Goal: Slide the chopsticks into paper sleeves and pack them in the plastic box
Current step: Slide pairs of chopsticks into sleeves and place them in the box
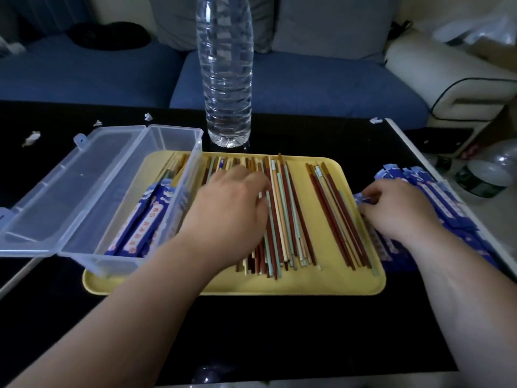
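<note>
Sleeved pairs already lie in our box (176, 141). Our left hand (232, 208) curls over the chopsticks (282, 219) on the tray (279, 284); whether it grips them, we cannot tell. They look light, stiff and slick, so we should pinch them mid-length. Our right hand (397, 211) pinches a flimsy sleeve (361, 198).

Loose chopsticks (282, 219) lie between the open clear plastic box (173, 135) and heaped blue paper sleeves (442, 203).
</note>
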